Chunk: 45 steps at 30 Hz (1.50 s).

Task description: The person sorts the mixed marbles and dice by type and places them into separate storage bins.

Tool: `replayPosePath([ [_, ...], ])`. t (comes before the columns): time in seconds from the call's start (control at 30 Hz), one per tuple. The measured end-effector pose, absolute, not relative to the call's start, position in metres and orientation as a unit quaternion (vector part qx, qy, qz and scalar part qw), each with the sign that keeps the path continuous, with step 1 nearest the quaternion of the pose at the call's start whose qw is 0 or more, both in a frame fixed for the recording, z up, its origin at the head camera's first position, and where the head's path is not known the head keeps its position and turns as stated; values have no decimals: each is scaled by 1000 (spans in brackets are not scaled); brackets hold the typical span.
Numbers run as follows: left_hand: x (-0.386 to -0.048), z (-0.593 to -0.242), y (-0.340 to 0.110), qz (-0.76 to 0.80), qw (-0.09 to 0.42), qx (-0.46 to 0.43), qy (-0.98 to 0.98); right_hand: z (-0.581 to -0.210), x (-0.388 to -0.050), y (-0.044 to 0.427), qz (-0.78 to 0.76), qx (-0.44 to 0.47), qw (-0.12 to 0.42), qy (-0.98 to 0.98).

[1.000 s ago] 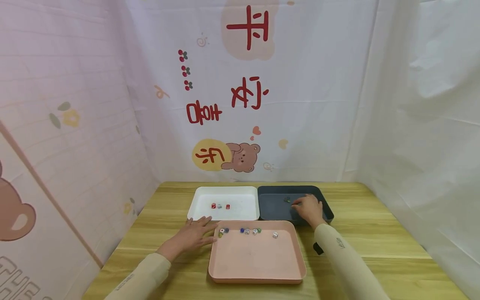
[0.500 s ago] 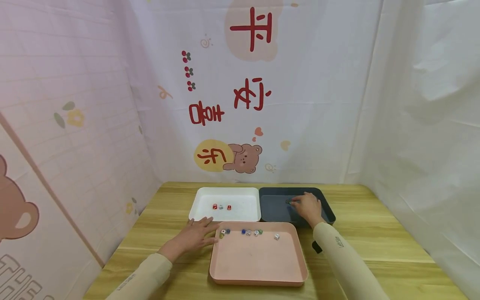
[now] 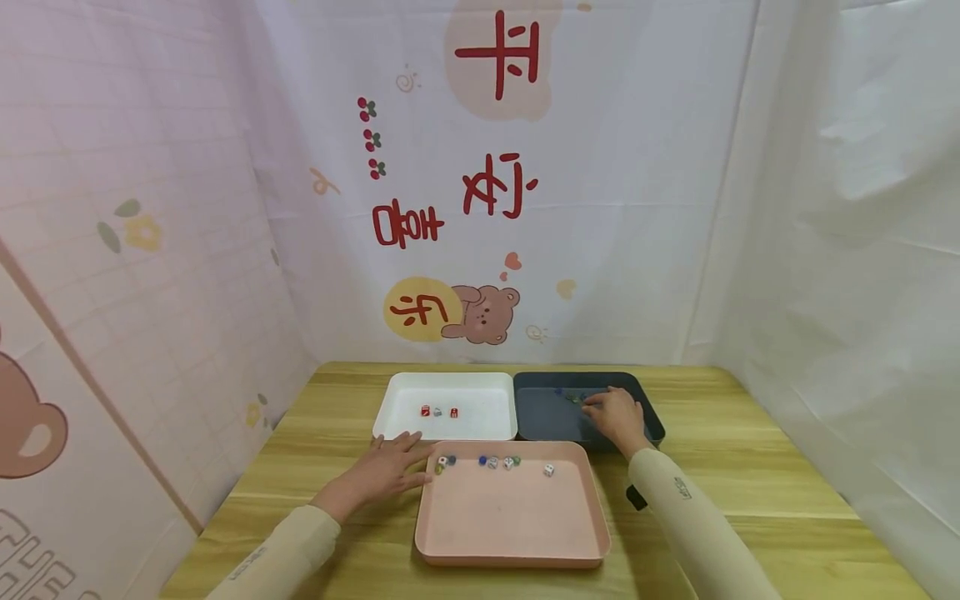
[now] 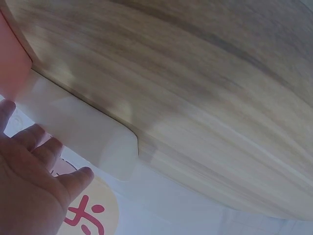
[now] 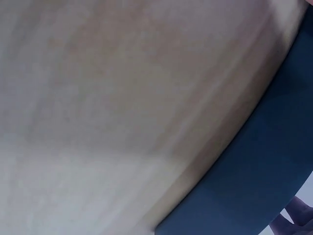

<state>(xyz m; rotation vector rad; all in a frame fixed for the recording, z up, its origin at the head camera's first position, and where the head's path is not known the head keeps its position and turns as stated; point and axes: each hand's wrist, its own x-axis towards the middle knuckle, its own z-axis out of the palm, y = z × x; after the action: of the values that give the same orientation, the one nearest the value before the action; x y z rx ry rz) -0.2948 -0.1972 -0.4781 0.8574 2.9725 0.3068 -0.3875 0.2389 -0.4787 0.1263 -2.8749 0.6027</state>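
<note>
My left hand (image 3: 380,473), its fingers spread, lies at the front left corner of the white tray (image 3: 487,392) and the left edge of the pink tray (image 3: 510,517). In the left wrist view the left hand (image 4: 29,181) shows straight fingers along the white tray's wall (image 4: 78,122). My right hand (image 3: 619,417) reaches into the dark tray (image 3: 536,421). Small blue dice (image 3: 558,392) and a green die (image 3: 573,398) lie just beyond its fingertips; nothing shows held. In the right wrist view, the dark tray's wall (image 5: 259,152) hides most of that hand (image 5: 296,220).
Two red dice (image 3: 425,411) and a pale die (image 3: 438,412) lie in the white tray. Along the pink tray's far side are several dice, including a white die (image 3: 549,470) and a blue die (image 3: 482,460). A dark object (image 3: 636,497) shows beneath my right sleeve.
In the dark tray, blue dice now show farther left and beside the green one, spread beyond my right fingertips. That hand has hardly shifted. My left hand stays put.
</note>
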Motion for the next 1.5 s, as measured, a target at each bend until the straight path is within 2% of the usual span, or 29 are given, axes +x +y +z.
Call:
replayPosePath([
  [0.8,-292,-472,-199,101,22,270,957,-483,-371,231,225,114,104,-962],
  [1.23,-293,-472,-198,98,17,275,956,-487,-350,234,232,168,81,-955],
  [1.5,-293,-471,-196,93,19,275,957,-488,-332,238,168,173,79,-967],
])
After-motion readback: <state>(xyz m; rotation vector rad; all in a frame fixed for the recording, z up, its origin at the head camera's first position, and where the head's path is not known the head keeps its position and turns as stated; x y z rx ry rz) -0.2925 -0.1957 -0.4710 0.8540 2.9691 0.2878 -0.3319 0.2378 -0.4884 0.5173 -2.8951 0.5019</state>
